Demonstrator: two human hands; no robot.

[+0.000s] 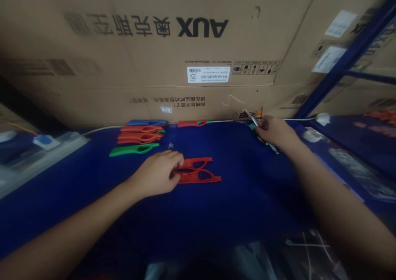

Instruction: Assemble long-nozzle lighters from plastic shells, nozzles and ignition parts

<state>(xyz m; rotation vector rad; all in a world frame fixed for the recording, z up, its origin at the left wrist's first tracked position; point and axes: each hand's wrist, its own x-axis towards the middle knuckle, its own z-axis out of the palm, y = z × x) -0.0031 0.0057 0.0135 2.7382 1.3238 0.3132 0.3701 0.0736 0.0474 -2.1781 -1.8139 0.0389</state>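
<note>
Steadying two elongated red plastic shells with oval openings [192, 178] at centre frame, the left hand [161, 173] grasps their ends above the blue bench [241, 207] while the right hand [274, 132], right of centre, pinches a slender pale rod [251, 117], apparently a picking-up step whose next move calls for an unobstructed lift.

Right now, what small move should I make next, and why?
I'd probably bring your right hand, with the slim rod at its fingertips, over to the two red pieces. Your left hand grips them at one end, while the rod is farther off, near the cardboard box.
</note>
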